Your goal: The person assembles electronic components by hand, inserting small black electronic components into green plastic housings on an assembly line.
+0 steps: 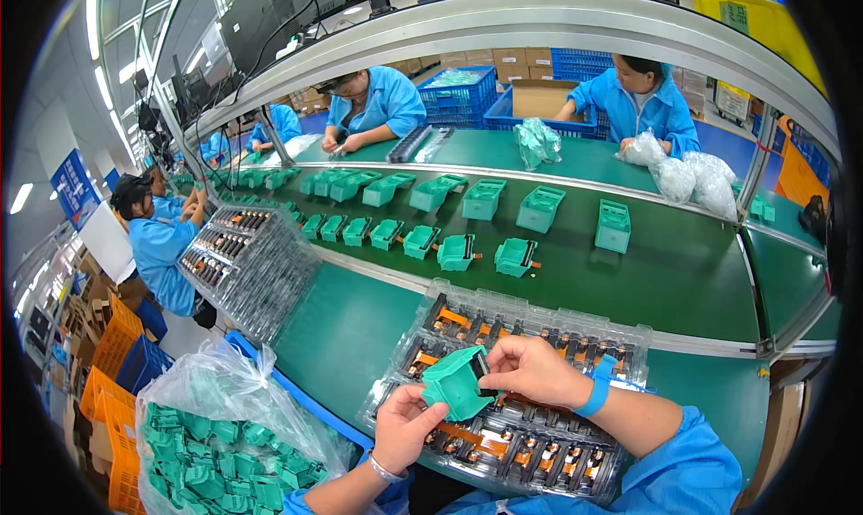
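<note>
1. Position: the green plastic housing sits at lower centre of the frame, held above the clear tray of black-and-orange parts.
2. Left hand: it comes up from the lower edge, palm turned upward, fingers clasped around the housing's lower left corner — a supporting grasp.
3. Right hand: it reaches in from the lower right, wrist bent inward, thumb and fingertips pinched at the housing's right face on a small dark part; whether that part is fully seated cannot be told.
4. Good practice, as a judgement: keep the housing steady in the left hand, line the dark part up square to the opening, and press evenly — do not force it at a tilt.
5. Nearby: a bag of green housings lies at lower left.
</note>
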Action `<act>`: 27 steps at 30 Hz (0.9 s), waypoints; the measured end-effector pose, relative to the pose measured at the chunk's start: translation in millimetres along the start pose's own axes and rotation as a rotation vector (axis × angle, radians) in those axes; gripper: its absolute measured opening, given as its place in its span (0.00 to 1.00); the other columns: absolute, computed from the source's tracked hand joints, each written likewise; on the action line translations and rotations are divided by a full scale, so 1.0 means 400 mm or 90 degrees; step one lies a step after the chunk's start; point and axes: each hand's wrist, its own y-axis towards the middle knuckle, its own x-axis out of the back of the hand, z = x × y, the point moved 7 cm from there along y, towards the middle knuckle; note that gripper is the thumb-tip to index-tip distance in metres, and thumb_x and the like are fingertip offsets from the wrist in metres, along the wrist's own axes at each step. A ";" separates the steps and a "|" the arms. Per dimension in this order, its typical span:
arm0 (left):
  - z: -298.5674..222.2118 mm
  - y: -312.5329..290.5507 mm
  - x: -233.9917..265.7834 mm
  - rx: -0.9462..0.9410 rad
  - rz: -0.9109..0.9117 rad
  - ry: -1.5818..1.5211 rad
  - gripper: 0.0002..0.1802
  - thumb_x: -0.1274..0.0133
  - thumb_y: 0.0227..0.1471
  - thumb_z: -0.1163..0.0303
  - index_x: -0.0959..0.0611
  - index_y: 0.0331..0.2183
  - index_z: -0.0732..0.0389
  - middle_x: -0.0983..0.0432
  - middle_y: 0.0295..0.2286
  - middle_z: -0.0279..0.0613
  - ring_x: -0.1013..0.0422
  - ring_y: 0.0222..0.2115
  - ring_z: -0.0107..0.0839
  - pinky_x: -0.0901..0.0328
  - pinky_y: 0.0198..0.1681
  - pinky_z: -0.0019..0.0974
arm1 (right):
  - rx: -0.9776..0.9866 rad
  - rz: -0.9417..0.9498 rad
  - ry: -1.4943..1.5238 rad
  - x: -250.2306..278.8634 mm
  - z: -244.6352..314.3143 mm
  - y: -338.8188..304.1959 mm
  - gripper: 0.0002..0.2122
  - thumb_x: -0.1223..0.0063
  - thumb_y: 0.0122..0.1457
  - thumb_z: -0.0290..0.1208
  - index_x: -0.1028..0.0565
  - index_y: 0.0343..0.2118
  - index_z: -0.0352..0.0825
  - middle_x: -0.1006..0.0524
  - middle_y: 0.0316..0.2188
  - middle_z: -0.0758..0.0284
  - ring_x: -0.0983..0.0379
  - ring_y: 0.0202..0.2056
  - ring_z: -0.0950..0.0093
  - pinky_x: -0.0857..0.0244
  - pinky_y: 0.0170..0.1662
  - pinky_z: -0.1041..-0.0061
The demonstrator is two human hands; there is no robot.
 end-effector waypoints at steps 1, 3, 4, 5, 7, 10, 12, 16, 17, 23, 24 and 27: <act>0.006 -0.001 0.003 0.021 0.001 -0.016 0.10 0.44 0.48 0.81 0.27 0.34 0.64 0.27 0.36 0.40 0.30 0.38 0.26 0.34 0.43 0.31 | 0.042 -0.004 -0.020 0.002 0.002 0.002 0.09 0.40 0.49 0.24 0.29 0.31 0.29 0.26 0.25 0.69 0.29 0.26 0.82 0.32 0.28 0.82; 0.004 -0.003 -0.003 0.036 -0.002 -0.029 0.10 0.45 0.48 0.81 0.27 0.35 0.64 0.27 0.37 0.40 0.30 0.38 0.27 0.34 0.44 0.32 | 0.088 -0.002 -0.040 0.001 0.012 -0.004 0.08 0.40 0.49 0.24 0.28 0.30 0.29 0.26 0.24 0.70 0.29 0.26 0.83 0.33 0.28 0.82; 0.004 -0.002 -0.005 0.060 -0.018 -0.037 0.12 0.47 0.49 0.82 0.28 0.37 0.64 0.27 0.38 0.41 0.30 0.39 0.28 0.34 0.45 0.33 | 0.129 -0.036 -0.088 0.005 0.026 -0.004 0.08 0.40 0.49 0.24 0.28 0.30 0.30 0.26 0.24 0.70 0.30 0.26 0.83 0.34 0.28 0.82; 0.002 -0.002 -0.009 0.082 -0.039 -0.044 0.14 0.48 0.50 0.82 0.30 0.40 0.64 0.28 0.40 0.42 0.31 0.41 0.29 0.35 0.46 0.34 | 0.171 -0.066 -0.135 0.008 0.043 -0.004 0.08 0.39 0.48 0.24 0.28 0.30 0.30 0.26 0.24 0.70 0.30 0.26 0.83 0.34 0.29 0.83; -0.033 0.003 -0.036 -0.001 -0.020 0.041 0.20 0.53 0.53 0.81 0.35 0.48 0.63 0.32 0.46 0.46 0.35 0.49 0.37 0.37 0.51 0.40 | 0.211 -0.155 -0.110 0.059 0.078 -0.006 0.09 0.38 0.46 0.25 0.27 0.29 0.31 0.28 0.22 0.71 0.30 0.27 0.83 0.34 0.29 0.80; -0.086 -0.009 -0.060 0.003 0.024 0.106 0.18 0.53 0.53 0.81 0.33 0.47 0.63 0.36 0.50 0.47 0.37 0.51 0.36 0.39 0.53 0.38 | 0.267 -0.322 -0.122 0.204 0.129 0.004 0.08 0.41 0.43 0.20 0.30 0.25 0.33 0.30 0.21 0.73 0.34 0.24 0.84 0.37 0.27 0.83; -0.132 -0.049 -0.086 0.046 0.075 0.142 0.16 0.52 0.53 0.80 0.32 0.46 0.63 0.36 0.50 0.45 0.37 0.51 0.34 0.39 0.53 0.36 | 0.246 -0.404 -0.184 0.341 0.133 0.001 0.07 0.44 0.45 0.22 0.31 0.26 0.34 0.31 0.20 0.74 0.34 0.22 0.84 0.36 0.23 0.83; -0.262 -0.194 -0.078 -0.057 0.077 0.441 0.11 0.48 0.52 0.76 0.24 0.39 0.63 0.31 0.47 0.44 0.34 0.48 0.32 0.38 0.51 0.35 | 0.073 -0.456 -0.151 0.578 0.003 0.048 0.06 0.46 0.47 0.24 0.34 0.23 0.37 0.35 0.18 0.73 0.34 0.19 0.82 0.33 0.18 0.79; -0.287 -0.229 -0.054 -0.064 0.054 0.446 0.11 0.48 0.52 0.76 0.24 0.39 0.63 0.31 0.47 0.44 0.34 0.48 0.32 0.38 0.51 0.35 | 0.028 -0.456 -0.161 0.611 -0.036 0.068 0.07 0.46 0.47 0.24 0.35 0.22 0.37 0.35 0.18 0.73 0.35 0.18 0.82 0.33 0.16 0.78; -0.468 -0.500 0.203 -0.129 -0.394 0.988 0.14 0.40 0.41 0.76 0.22 0.35 0.61 0.24 0.35 0.44 0.27 0.38 0.38 0.34 0.43 0.35 | -0.068 -0.392 -0.263 0.749 -0.215 0.177 0.09 0.47 0.46 0.22 0.36 0.26 0.36 0.35 0.19 0.69 0.35 0.16 0.76 0.34 0.13 0.74; -0.505 -0.559 0.252 -0.106 -0.466 1.058 0.15 0.40 0.40 0.77 0.22 0.35 0.61 0.24 0.34 0.44 0.28 0.38 0.40 0.34 0.44 0.36 | -0.100 -0.381 -0.224 0.757 -0.243 0.201 0.09 0.47 0.46 0.22 0.37 0.27 0.36 0.35 0.19 0.69 0.35 0.16 0.74 0.33 0.14 0.73; -0.596 -0.690 0.363 -0.030 -0.638 1.190 0.17 0.42 0.40 0.75 0.23 0.37 0.61 0.26 0.38 0.46 0.31 0.40 0.45 0.36 0.45 0.41 | -0.110 -0.395 -0.194 0.790 -0.296 0.235 0.08 0.48 0.50 0.25 0.36 0.29 0.35 0.33 0.22 0.67 0.32 0.19 0.71 0.33 0.15 0.69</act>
